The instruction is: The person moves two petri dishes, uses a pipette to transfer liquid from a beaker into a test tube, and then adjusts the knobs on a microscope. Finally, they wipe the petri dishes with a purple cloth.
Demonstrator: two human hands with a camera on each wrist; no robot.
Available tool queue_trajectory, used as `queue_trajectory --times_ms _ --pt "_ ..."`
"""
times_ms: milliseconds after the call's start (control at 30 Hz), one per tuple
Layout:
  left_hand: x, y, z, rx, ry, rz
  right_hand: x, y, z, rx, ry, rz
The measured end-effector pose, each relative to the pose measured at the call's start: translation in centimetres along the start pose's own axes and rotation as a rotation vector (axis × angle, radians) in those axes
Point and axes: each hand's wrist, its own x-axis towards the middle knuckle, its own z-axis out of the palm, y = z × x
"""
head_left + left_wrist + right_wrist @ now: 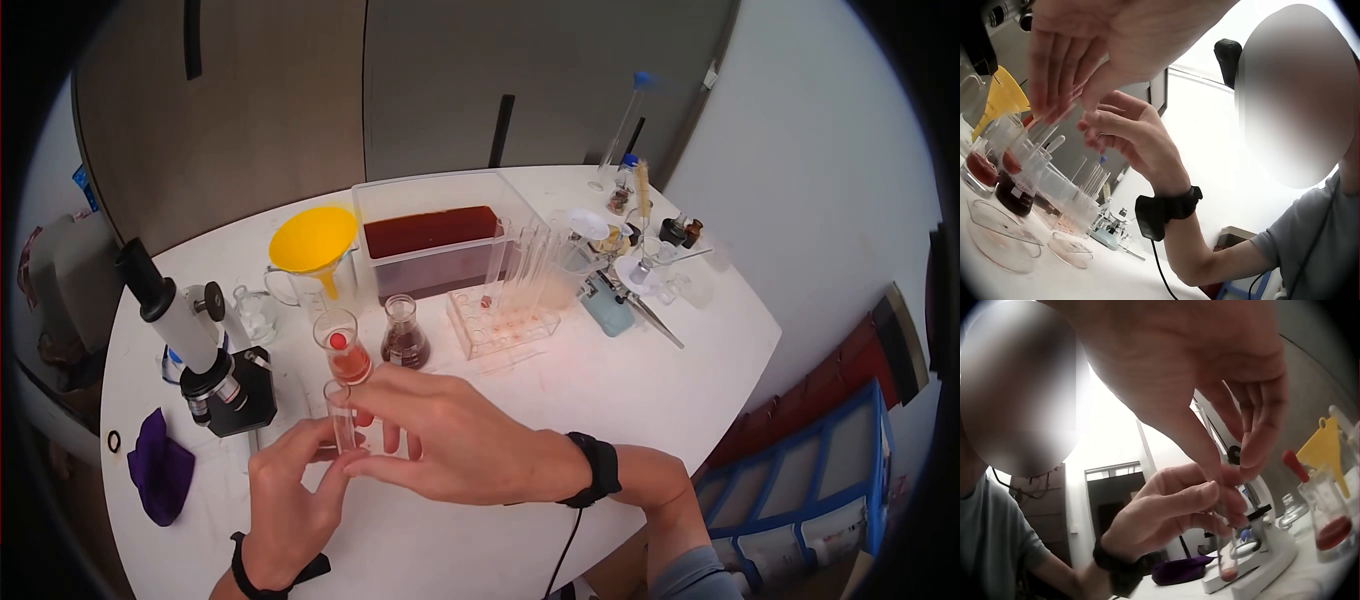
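Note:
Between the two hands is a slim clear test tube (342, 418), with a little red liquid at its rounded bottom (1229, 574). My left hand (293, 492) pinches the tube between thumb and fingers. From the other side, my right hand (455, 440) holds it too, its thumb against the glass and its fingers curved around. Just beyond the hands stands a glass vessel of orange-red liquid (350, 366). A dropper with a red bulb (1295, 466) leans in it. Next to that is a conical flask (404, 342) of dark liquid.
A microscope (200, 345) and purple cloth (162, 470) are on the left. Behind are a yellow funnel (312, 240), a plastic tub (435, 262) of red-brown liquid and a test tube rack (500, 325). Balance (605, 305) and bottles stand right. Glass dishes (1007, 250) lie flat.

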Motion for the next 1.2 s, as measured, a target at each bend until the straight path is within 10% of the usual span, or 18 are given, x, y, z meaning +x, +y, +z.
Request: queue_trajectory --times_ms 267,400,467,567,933,1200 --pt "-1.7 2.9 2.8 0.175 -0.043 0.125 -3.6 0.0 -3.1 0.09 0.244 -0.012" --pt "-3.2 3.2 3.4 0.042 -0.308 -0.086 -4.4 2.3 -10.6 -0.344 0.566 0.073" --pt "-3.3 2.6 4.0 0.007 -0.782 -0.172 -4.9 5.1 -13.4 -0.358 0.668 0.192" --pt "-4.6 0.0 5.2 0.039 -1.025 -0.139 -5.6 7.9 -15.2 -0.261 0.681 0.293" --pt "-4.9 0.2 5.1 -0.053 -0.94 -0.157 -5.0 11.5 -16.0 -0.296 0.407 0.529" --pt "-5.1 -0.7 5.2 -0.022 -0.95 -0.078 -3.7 6.3 -15.2 -0.325 0.62 0.398"
